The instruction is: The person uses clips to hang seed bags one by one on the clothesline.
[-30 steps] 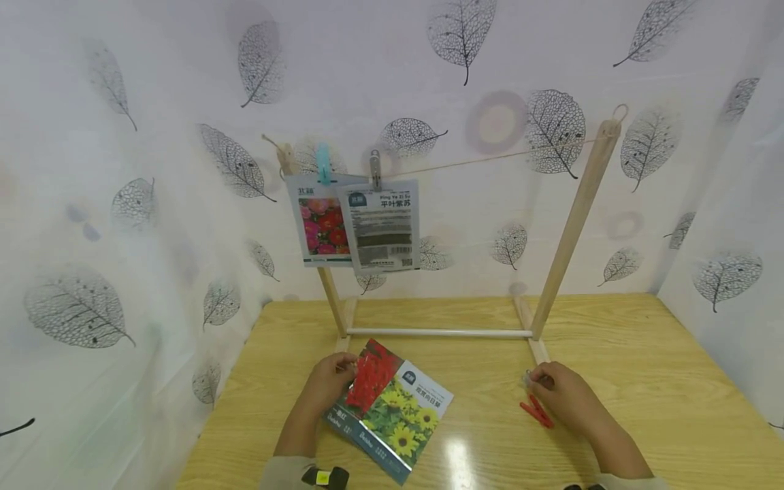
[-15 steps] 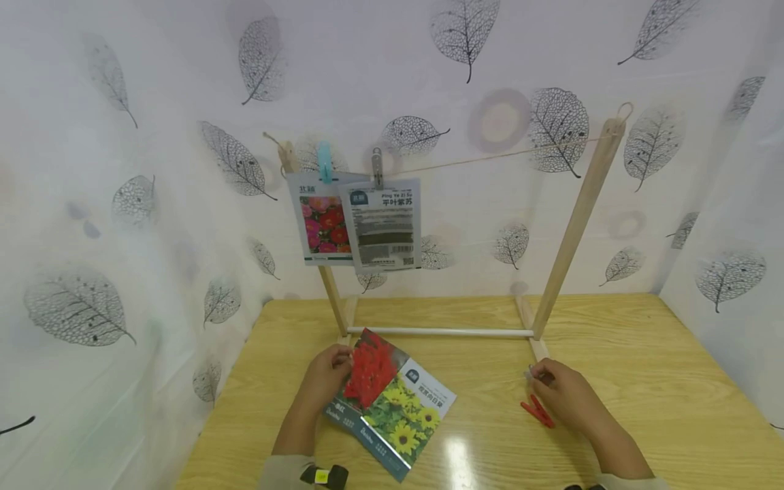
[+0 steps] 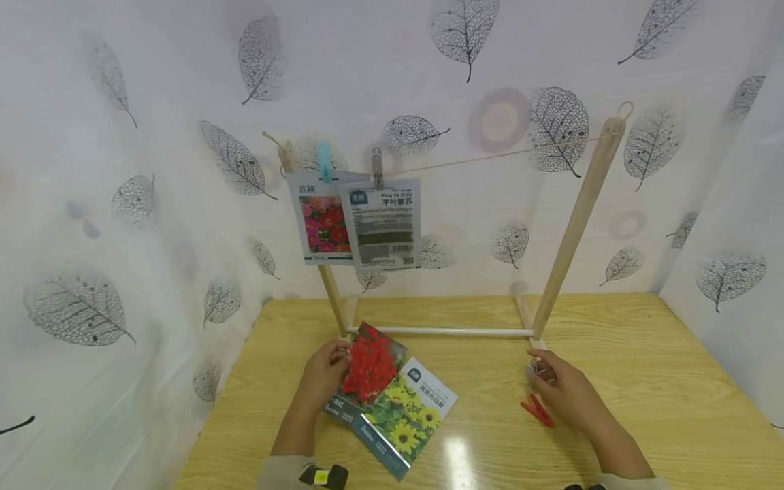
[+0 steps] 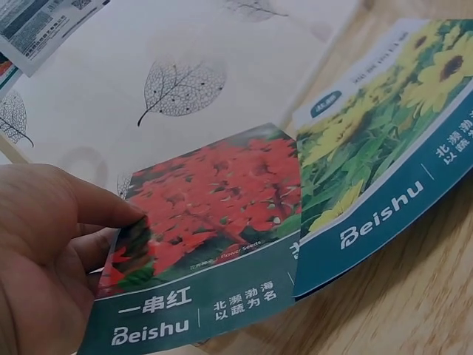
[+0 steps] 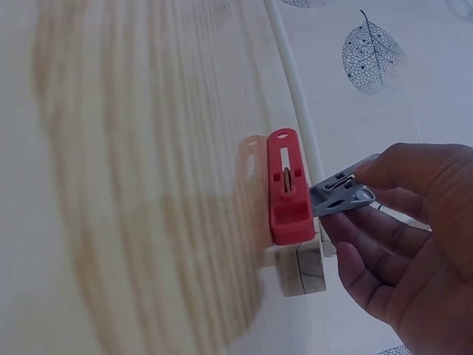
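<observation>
My left hand (image 3: 323, 376) pinches the left edge of a seed packet with red flowers (image 4: 222, 196), its far end tipped up off the table. Overlapping its right side is a sunflower seed packet (image 3: 405, 420). In the right wrist view, my right hand (image 5: 414, 229) holds a grey clothespin (image 5: 341, 194) between thumb and fingers. Close beside that hand, a red clothespin (image 3: 537, 411) lies on the table. Two more seed packets hang from the string: a flower packet (image 3: 327, 228) under a light blue clothespin (image 3: 324, 162), and a text-covered packet (image 3: 386, 228) under a grey clothespin (image 3: 376, 169).
A wooden frame stands at the back, with a right post (image 3: 576, 231), a left post (image 3: 333, 299) and a white crossbar (image 3: 441, 332). The string (image 3: 484, 160) runs between the post tops. Behind is a leaf-patterned curtain (image 3: 465, 272).
My left hand has moved the red-flower packet slightly up and away, so more of it shows beside the sunflower packet. The grey clothespin has turned in my right hand's fingers.
</observation>
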### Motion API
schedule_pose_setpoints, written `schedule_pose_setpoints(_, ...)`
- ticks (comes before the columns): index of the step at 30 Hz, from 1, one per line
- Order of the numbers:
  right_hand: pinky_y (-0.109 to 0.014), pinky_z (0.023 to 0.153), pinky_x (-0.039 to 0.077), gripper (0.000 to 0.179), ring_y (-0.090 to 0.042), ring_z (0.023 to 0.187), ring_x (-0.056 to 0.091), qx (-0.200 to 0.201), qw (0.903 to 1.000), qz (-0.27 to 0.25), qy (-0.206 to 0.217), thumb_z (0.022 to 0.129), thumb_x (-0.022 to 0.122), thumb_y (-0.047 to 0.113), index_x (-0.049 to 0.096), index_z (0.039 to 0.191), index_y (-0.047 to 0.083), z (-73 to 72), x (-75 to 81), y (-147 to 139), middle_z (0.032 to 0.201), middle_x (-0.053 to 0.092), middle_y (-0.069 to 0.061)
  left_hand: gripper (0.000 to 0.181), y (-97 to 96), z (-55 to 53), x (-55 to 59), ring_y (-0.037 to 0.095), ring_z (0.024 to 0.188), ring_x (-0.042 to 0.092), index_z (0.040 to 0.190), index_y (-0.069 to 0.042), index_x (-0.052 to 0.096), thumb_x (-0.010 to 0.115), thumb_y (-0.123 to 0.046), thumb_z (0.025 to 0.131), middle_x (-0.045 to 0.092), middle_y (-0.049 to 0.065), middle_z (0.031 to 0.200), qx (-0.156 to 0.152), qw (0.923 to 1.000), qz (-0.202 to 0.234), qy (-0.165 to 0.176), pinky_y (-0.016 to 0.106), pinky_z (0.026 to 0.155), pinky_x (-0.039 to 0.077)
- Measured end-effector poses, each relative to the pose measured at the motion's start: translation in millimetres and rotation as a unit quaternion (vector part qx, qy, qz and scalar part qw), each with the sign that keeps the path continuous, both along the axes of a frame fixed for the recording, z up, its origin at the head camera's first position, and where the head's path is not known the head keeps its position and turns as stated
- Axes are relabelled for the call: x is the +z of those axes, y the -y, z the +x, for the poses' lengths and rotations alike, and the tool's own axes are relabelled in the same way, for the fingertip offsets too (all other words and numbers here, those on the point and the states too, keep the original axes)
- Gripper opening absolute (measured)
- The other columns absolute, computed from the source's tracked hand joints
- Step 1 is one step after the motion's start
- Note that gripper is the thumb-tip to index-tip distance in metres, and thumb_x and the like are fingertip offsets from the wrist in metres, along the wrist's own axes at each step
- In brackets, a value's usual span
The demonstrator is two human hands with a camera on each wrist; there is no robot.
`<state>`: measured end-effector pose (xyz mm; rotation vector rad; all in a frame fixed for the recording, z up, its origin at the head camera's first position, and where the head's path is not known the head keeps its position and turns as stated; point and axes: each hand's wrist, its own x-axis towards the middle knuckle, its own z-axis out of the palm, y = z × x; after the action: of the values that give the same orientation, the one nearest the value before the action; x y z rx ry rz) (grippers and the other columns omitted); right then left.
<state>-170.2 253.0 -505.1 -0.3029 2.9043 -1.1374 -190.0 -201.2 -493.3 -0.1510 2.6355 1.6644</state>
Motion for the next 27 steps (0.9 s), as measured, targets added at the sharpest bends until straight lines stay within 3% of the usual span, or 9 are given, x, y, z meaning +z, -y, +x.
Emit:
schedule_pose_setpoints(4, -0.032, 0.080, 0.059, 0.051, -0.020, 0.097, 0.070, -0.003, 1.0000, 0.000, -0.006, 0.097, 0.066, 0.013, 0.049, 0.144, -0.001, -0.2, 0.1, 0.4, 0.113, 0.070, -0.008, 0.027, -0.3, 0.1, 1.9, 0.013, 0.082, 0.062, 0.125, -0.006, 0.063, 0.060, -0.011, 0.099, 0.072, 0.008, 0.105, 0.001, 1.0000, 0.004, 0.000, 0.026, 0.071, 0.052)
schedule_pose_setpoints(12, -0.037, 0.082, 0.060, 0.045, -0.021, 0.098, 0.069, 0.003, 0.9999, -0.004, -0.015, 0.097, 0.066, 0.012, 0.053, 0.138, -0.001, 0.7, 0.1, 1.1, 0.113, 0.070, -0.010, 0.028, 0.0, -0.1, 4.7, 0.014, 0.088, 0.065, 0.127, -0.008, 0.063, 0.060, -0.012, 0.099, 0.073, 0.008, 0.109, 0.004, 1.0000, -0.003, -0.008, 0.026, 0.075, 0.053)
schedule_pose_setpoints(27, -0.028, 0.084, 0.057, 0.041, -0.022, 0.102, 0.066, 0.004, 0.9991, -0.020, -0.036, 0.103, 0.057, 0.017, 0.051, 0.139, -0.002, 1.4, -0.6, 1.7, 0.113, 0.068, -0.008, 0.027, -0.8, 3.1, 14.1, 0.018, 0.092, 0.067, 0.126, -0.008, 0.062, 0.058, -0.014, 0.100, 0.072, 0.012, 0.114, 0.027, 0.9996, 0.001, -0.014, 0.028, 0.075, 0.055)
